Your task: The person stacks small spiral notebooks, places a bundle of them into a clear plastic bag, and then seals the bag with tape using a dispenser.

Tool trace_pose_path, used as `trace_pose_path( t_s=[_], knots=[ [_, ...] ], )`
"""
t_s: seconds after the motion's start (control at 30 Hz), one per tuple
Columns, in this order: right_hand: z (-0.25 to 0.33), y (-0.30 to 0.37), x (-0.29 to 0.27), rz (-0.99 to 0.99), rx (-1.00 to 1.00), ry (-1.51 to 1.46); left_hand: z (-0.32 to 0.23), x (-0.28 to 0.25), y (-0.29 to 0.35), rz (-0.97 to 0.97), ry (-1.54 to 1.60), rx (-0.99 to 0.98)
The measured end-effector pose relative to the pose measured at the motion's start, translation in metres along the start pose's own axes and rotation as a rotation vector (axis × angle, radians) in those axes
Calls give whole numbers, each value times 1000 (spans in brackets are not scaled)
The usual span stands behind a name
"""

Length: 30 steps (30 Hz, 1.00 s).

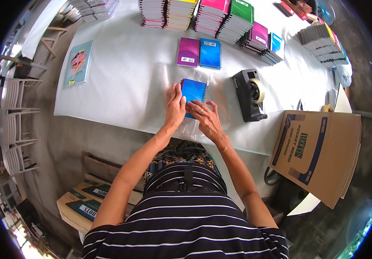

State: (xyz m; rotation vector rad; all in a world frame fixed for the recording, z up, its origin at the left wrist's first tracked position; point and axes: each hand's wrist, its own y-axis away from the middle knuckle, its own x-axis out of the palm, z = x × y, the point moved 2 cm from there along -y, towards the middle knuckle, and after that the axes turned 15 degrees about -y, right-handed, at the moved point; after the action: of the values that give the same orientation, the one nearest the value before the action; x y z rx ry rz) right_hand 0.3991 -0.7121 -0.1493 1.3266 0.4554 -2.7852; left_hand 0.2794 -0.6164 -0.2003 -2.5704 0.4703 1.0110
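A blue spiral notebook (194,90) lies on a sheet of clear plastic film (189,127) near the table's front edge. Along its left edge my left hand (175,108) is closed, thumb over the cover and fingers at the side. My right hand (206,119), with a ring on one finger, rests spread fingertips on the lower part of the cover. Just beyond lie a purple notebook (188,52) and another blue notebook (210,54), side by side. Whether more notebooks lie under the one at my hands is hidden.
A black tape dispenser (246,96) with a tape roll stands to the right. Stacks of notebooks (236,21) line the table's far side. A light-blue notebook (79,63) lies at left. An open cardboard box (315,151) stands at right. Another person's hand (297,9) shows at far right.
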Motion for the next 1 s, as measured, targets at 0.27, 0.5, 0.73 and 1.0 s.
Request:
trace_pose_path(
  t_s=[0.27,0.5,0.73,1.0],
  knots=[
    [2,1,-1,-19,57,25,65,-62,42,121,-811,-30],
    [9,-4,-6,-7,-1,26,46,-68,42,-48,-94,-249],
    [6,-23,7,-50,162,-375,10,-78,67,163,85,-91],
    [21,-57,35,-181,558,-73,1,-80,72,344,-53,410]
  ],
)
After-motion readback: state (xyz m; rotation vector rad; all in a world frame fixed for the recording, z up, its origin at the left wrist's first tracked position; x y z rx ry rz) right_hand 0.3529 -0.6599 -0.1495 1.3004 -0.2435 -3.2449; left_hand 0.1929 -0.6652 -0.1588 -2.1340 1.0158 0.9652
